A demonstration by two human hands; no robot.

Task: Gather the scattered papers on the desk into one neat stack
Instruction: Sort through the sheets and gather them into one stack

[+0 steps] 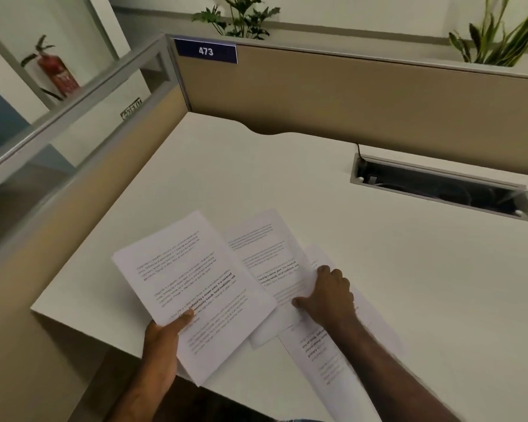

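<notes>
- Worktop (378,269): white, smooth; far and right areas lie bare up to the cable slot (442,190).
- Left hand (162,339): thumb clamped on a printed paper bundle (192,284) overhanging the near edge.
- Right hand (329,293): fingers curled, pressing two loose overlapping sheets (265,257) flat.

An office cubicle: a white desk (378,269) is walled at its back and left by tan fabric partitions (363,95), with a numbered "473" plate (205,51) at their top corner. A cable tray slot (442,190) is set into the desk near the back partition. Beyond the partitions stand potted plants (241,16) and, to the left, a red fire extinguisher (57,71).
</notes>
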